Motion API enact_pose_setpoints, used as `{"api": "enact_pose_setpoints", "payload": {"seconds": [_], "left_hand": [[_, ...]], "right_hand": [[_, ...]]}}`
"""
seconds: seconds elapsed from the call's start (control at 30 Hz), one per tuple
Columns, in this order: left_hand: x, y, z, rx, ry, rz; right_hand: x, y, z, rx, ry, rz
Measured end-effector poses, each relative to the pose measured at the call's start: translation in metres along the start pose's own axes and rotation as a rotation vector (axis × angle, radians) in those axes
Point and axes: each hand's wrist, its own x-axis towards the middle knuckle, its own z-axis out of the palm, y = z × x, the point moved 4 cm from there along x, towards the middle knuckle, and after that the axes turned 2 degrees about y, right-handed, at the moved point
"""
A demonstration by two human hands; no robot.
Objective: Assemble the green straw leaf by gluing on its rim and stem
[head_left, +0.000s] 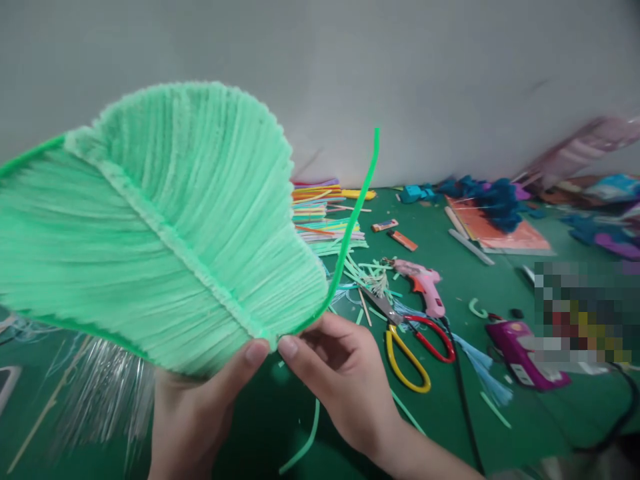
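Gently pinched: a chenille-stem leaf with one loose edging strip

The mint-green chenille-stem leaf [185,193] is held in the air, to the left of the scissors [395,316] and above the green table [430,233]. The left hand [197,400] supports it, its thumb pressed on the front near the narrow lower end; its other fingers are hidden behind. The right hand [343,373] has thumb and forefinger closed on the bright-green strip [350,230], just beside that end. The free part of this strip curves upward, on the left side of the scissors.

If the right pinch becomes weak, I think the springy strip could jump away from the edge. Too strong a thumb could perhaps flatten the fuzzy pile.

The leaf is broad, with soft ribbed rows which run out from a raised, furry midrib [173,240]. The strip looks smoother. Behind the scissors lies a pink glue gun [425,287].
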Motion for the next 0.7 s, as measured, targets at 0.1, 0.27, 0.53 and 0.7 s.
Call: {"api": "enact_pose_setpoints", "payload": {"seconds": [0.1,0.27,0.53,0.7], "left_hand": [[0.001,-0.001,-0.003,0.059,0.008,0.037],[-0.001,-0.003,-0.002,0.043,0.012,0.009],[0.002,0.003,0.004,-0.083,0.056,0.003],[0.009,0.01,0.017,-0.23,-0.117,-0.12]], "right_hand": [[-0.001,-0.001,0.003,0.087,-0.007,0.021],[-0.004,-0.001,0.006,0.138,0.006,-0.008],[0.005,0.0,-0.001,0.081,-0.012,0.076],[0.013,-0.003,-0.011,-0.02,-0.021,-0.065]]}}
